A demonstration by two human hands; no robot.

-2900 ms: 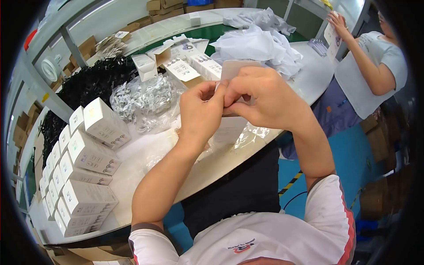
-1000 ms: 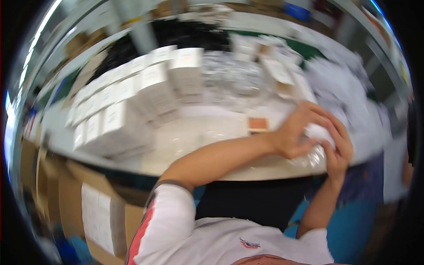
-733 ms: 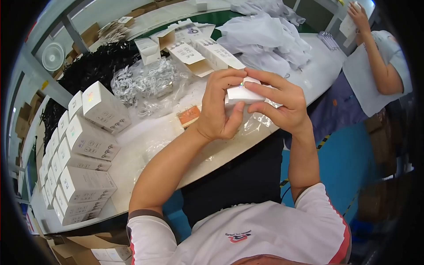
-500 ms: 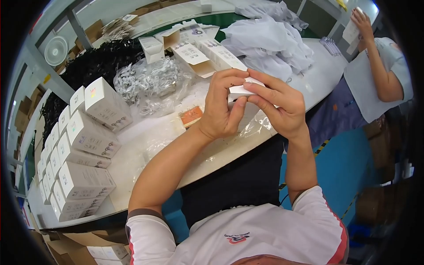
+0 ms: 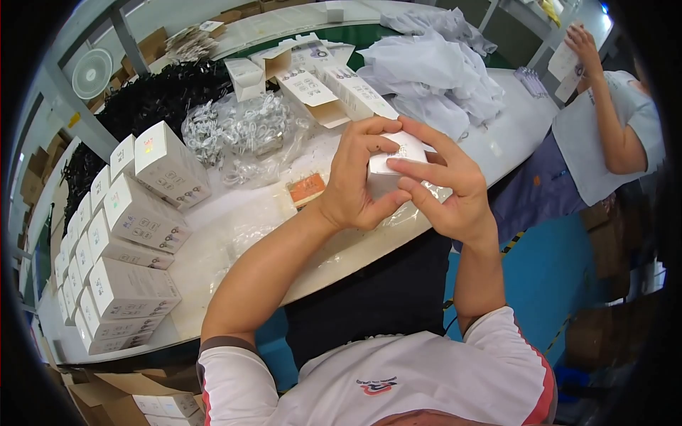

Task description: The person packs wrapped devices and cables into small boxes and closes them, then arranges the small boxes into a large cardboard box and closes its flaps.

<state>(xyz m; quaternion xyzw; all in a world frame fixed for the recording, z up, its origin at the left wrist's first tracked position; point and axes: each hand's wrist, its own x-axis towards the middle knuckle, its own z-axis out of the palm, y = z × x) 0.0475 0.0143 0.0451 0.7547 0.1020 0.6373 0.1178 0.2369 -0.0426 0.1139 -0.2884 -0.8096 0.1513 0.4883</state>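
Between both hands is a small white box (image 5: 387,165), its printed end facing up toward me. My left hand (image 5: 355,174) is wrapped round the box's left side, thumb along its near edge. From the right, my right hand (image 5: 451,181) grips it with fingers across the top and thumb at the near side. Left of my left hand an orange block (image 5: 306,189) lies on the table (image 5: 213,245). Beyond it is a clear plastic bag of grey-white cords (image 5: 245,135). Open white cartons (image 5: 309,91) lie behind my hands.
Rows of white boxes (image 5: 131,216) stand at the left, near black straps (image 5: 167,96). White plastic bags (image 5: 433,74) are heaped at the back. A co-worker (image 5: 604,131) stands at the right. An open cardboard box (image 5: 117,401) is below the table's left edge.
The orange block, earlier hidden, now shows. Both hands, raised at a flat card before, are now round the small white box, whose printed end has tipped up into view.
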